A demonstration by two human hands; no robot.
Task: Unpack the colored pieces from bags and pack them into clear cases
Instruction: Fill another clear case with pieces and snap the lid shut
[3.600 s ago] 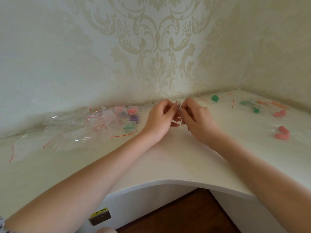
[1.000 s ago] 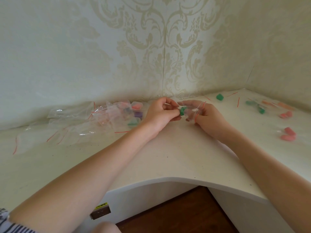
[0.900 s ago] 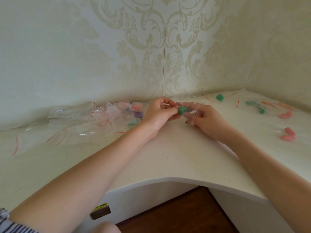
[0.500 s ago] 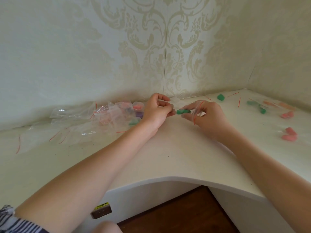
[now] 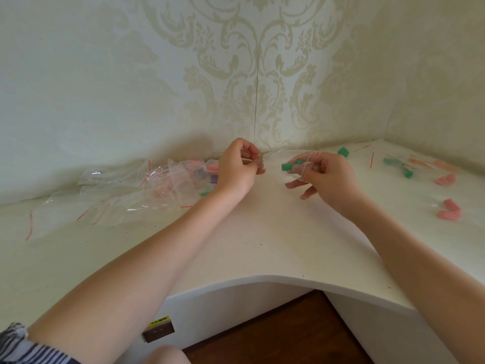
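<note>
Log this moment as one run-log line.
phase: unpacking | right hand: pinches small clear zip bag, green foam piece sticking out | left hand: curled, contents unclear | white corner desk: more bags, pieces

Both forearms are bare from the elbow down to the left hand (image 5: 237, 171) and the right hand (image 5: 328, 177). At seven o'clock in the view, a sleeve (image 5: 25, 348) with dark and white stripes covers the left upper arm. Neither wrist wears anything.
</note>
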